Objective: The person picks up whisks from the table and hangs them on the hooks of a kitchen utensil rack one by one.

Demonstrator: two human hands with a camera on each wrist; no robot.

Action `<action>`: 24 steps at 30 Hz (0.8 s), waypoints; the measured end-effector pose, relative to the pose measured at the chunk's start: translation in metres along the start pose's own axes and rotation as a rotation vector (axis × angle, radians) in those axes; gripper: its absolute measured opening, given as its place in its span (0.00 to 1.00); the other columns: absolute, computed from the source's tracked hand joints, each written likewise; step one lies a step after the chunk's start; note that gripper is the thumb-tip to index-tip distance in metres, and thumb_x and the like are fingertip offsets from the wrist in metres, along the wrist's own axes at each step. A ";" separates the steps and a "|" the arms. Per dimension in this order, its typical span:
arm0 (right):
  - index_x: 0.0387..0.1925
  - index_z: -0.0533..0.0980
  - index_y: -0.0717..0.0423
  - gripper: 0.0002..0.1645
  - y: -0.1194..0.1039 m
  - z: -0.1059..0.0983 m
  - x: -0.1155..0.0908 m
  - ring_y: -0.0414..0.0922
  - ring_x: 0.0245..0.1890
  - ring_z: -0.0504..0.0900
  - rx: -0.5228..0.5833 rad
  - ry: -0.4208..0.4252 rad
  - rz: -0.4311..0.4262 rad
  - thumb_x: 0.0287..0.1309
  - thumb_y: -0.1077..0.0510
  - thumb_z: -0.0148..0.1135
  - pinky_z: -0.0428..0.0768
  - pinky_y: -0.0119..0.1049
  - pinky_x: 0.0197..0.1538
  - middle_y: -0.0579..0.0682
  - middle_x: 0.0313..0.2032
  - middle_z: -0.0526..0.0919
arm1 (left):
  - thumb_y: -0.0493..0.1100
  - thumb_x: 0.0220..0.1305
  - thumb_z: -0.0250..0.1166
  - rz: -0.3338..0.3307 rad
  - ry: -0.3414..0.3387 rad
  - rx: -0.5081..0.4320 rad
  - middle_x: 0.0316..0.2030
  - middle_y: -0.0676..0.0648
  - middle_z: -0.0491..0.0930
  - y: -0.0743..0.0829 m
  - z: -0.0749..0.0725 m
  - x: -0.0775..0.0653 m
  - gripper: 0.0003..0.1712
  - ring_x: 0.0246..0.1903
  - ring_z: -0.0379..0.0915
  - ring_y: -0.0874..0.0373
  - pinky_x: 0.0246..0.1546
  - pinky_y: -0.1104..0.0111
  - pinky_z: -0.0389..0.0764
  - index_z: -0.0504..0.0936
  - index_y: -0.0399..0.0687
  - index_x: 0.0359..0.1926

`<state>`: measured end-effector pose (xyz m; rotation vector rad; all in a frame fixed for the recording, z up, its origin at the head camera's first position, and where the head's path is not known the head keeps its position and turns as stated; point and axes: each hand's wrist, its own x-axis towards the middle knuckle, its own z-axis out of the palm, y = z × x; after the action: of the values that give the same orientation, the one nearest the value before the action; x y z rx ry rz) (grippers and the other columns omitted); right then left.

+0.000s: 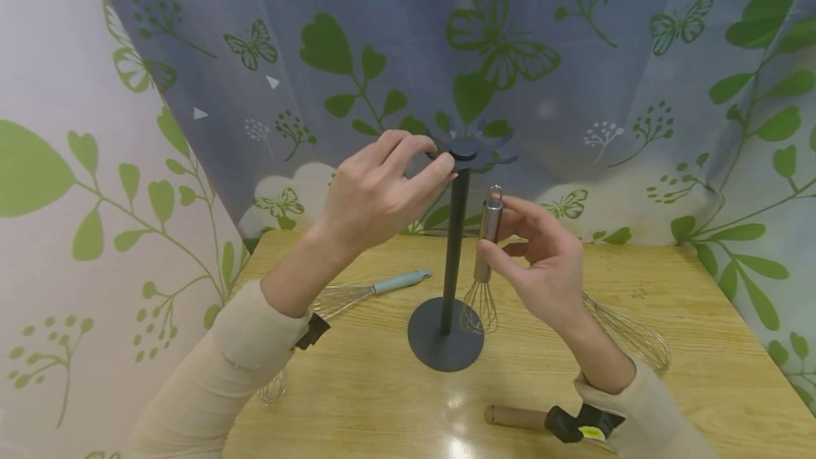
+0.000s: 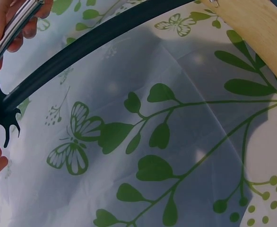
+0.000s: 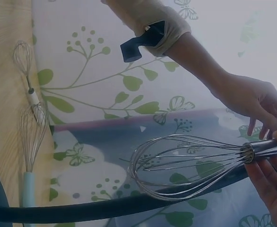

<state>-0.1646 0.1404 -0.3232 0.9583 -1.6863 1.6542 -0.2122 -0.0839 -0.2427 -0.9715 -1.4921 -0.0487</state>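
While the left hand (image 1: 389,186) pinches the hooked top of the black stand (image 1: 455,246) between bent fingers, the right hand (image 1: 545,261) holds, with fingers nearly closed, a steel whisk (image 1: 491,222) by its handle, wires downward, just right of the stand. Left of the stand, a blue-handled whisk (image 1: 401,281) lies on the table (image 1: 357,374).

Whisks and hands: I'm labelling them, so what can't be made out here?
Far-right whisk, its handle: head view, behind the right hand.
Wooden handle, its right end: head view, behind the black wrist mount.
Held whisk, its wires: left wrist view, cut by the top edge.
Left hand, mostly: left wrist view, cut by the left edge.
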 end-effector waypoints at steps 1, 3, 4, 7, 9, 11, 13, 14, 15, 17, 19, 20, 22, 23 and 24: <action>0.62 0.80 0.61 0.28 -0.001 0.000 0.001 0.35 0.35 0.87 0.000 -0.004 -0.004 0.64 0.55 0.75 0.87 0.25 0.33 0.41 0.36 0.86 | 0.43 0.71 0.71 0.001 -0.001 0.001 0.36 0.45 0.84 0.000 0.000 0.000 0.04 0.34 0.82 0.49 0.28 0.66 0.84 0.84 0.50 0.41; 0.62 0.80 0.60 0.27 -0.002 0.001 0.003 0.34 0.35 0.87 -0.004 -0.009 -0.010 0.64 0.57 0.75 0.87 0.25 0.34 0.39 0.37 0.87 | 0.42 0.71 0.70 0.001 -0.001 0.005 0.36 0.45 0.84 0.000 -0.001 0.000 0.03 0.34 0.82 0.49 0.28 0.66 0.84 0.84 0.50 0.40; 0.62 0.80 0.60 0.27 -0.003 0.001 0.003 0.34 0.35 0.87 -0.006 -0.012 -0.013 0.64 0.58 0.75 0.87 0.25 0.34 0.38 0.37 0.86 | 0.42 0.71 0.70 0.000 -0.001 0.006 0.36 0.45 0.84 -0.001 -0.001 0.000 0.03 0.34 0.82 0.50 0.28 0.66 0.84 0.84 0.50 0.40; 0.63 0.80 0.59 0.27 -0.005 0.000 0.006 0.34 0.35 0.87 -0.002 -0.012 -0.016 0.63 0.61 0.75 0.87 0.25 0.34 0.36 0.38 0.86 | 0.42 0.71 0.70 0.000 0.002 0.009 0.35 0.45 0.84 0.000 0.000 0.000 0.03 0.34 0.82 0.50 0.28 0.67 0.84 0.84 0.50 0.40; 0.63 0.81 0.58 0.27 -0.006 0.000 0.007 0.34 0.35 0.87 0.000 -0.008 -0.016 0.63 0.60 0.75 0.87 0.25 0.34 0.36 0.38 0.86 | 0.42 0.71 0.70 0.000 0.003 0.009 0.35 0.45 0.84 0.000 0.000 0.000 0.03 0.33 0.82 0.50 0.28 0.67 0.84 0.84 0.50 0.40; 0.63 0.81 0.56 0.27 -0.007 0.000 0.008 0.34 0.35 0.87 0.007 -0.003 -0.017 0.64 0.57 0.75 0.87 0.25 0.34 0.36 0.38 0.86 | 0.42 0.71 0.70 0.000 0.005 0.008 0.35 0.45 0.84 0.000 0.000 0.000 0.02 0.33 0.82 0.50 0.28 0.67 0.84 0.84 0.50 0.40; 0.62 0.81 0.55 0.27 -0.008 0.000 0.010 0.34 0.36 0.87 0.013 0.005 -0.020 0.64 0.54 0.76 0.87 0.25 0.34 0.37 0.38 0.86 | 0.41 0.71 0.70 -0.002 0.007 0.005 0.35 0.45 0.84 0.000 0.000 0.000 0.02 0.33 0.82 0.50 0.28 0.67 0.84 0.84 0.50 0.40; 0.62 0.81 0.54 0.27 -0.008 0.000 0.011 0.34 0.36 0.87 0.015 0.007 -0.021 0.64 0.53 0.76 0.87 0.25 0.34 0.37 0.38 0.86 | 0.41 0.71 0.70 -0.003 0.007 0.004 0.35 0.45 0.84 0.000 0.000 0.000 0.02 0.33 0.82 0.50 0.28 0.67 0.84 0.84 0.50 0.40; 0.62 0.82 0.55 0.27 -0.009 0.000 0.012 0.34 0.36 0.87 0.020 0.010 -0.022 0.63 0.52 0.76 0.87 0.25 0.34 0.38 0.38 0.86 | 0.41 0.71 0.70 -0.005 0.008 0.001 0.35 0.45 0.84 0.000 0.000 0.000 0.02 0.33 0.82 0.50 0.28 0.67 0.84 0.84 0.49 0.40; 0.62 0.82 0.55 0.27 -0.010 -0.001 0.013 0.35 0.36 0.88 0.025 0.011 -0.025 0.63 0.52 0.76 0.87 0.26 0.35 0.40 0.37 0.87 | 0.41 0.71 0.70 -0.006 0.007 0.000 0.35 0.45 0.84 0.000 0.000 0.000 0.02 0.33 0.82 0.50 0.28 0.67 0.84 0.84 0.49 0.40; 0.62 0.82 0.54 0.27 -0.010 -0.001 0.014 0.35 0.36 0.88 0.027 0.010 -0.027 0.63 0.52 0.76 0.88 0.26 0.35 0.41 0.36 0.87 | 0.41 0.71 0.70 -0.006 0.004 0.000 0.35 0.45 0.84 0.000 0.000 0.000 0.02 0.33 0.82 0.50 0.28 0.67 0.84 0.84 0.49 0.40; 0.61 0.82 0.54 0.27 -0.011 -0.001 0.015 0.35 0.36 0.88 0.030 0.010 -0.027 0.63 0.52 0.76 0.88 0.26 0.35 0.42 0.36 0.87 | 0.41 0.71 0.70 -0.006 0.002 0.001 0.35 0.45 0.84 0.000 0.000 0.000 0.02 0.33 0.82 0.50 0.28 0.66 0.85 0.84 0.49 0.40; 0.61 0.82 0.54 0.27 -0.011 -0.001 0.015 0.35 0.36 0.88 0.028 0.009 -0.028 0.63 0.52 0.76 0.88 0.26 0.35 0.43 0.36 0.87 | 0.41 0.71 0.70 -0.005 -0.001 0.001 0.35 0.45 0.84 0.000 0.000 0.000 0.02 0.33 0.82 0.50 0.29 0.66 0.85 0.84 0.49 0.40; 0.62 0.82 0.54 0.27 -0.011 -0.001 0.015 0.35 0.36 0.88 0.027 0.008 -0.027 0.63 0.52 0.76 0.88 0.26 0.35 0.44 0.36 0.87 | 0.41 0.71 0.70 -0.004 -0.002 0.001 0.35 0.45 0.84 0.000 0.000 0.000 0.02 0.34 0.82 0.50 0.29 0.66 0.85 0.84 0.49 0.40; 0.62 0.82 0.55 0.27 -0.012 0.000 0.015 0.35 0.36 0.88 0.025 0.007 -0.025 0.63 0.52 0.76 0.88 0.26 0.35 0.44 0.36 0.87 | 0.41 0.71 0.70 -0.004 -0.002 0.001 0.35 0.45 0.84 0.000 0.000 0.000 0.02 0.33 0.82 0.50 0.29 0.66 0.85 0.84 0.49 0.40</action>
<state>-0.1635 0.1395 -0.3042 0.9807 -1.6458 1.6644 -0.2121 -0.0842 -0.2428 -0.9683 -1.4959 -0.0502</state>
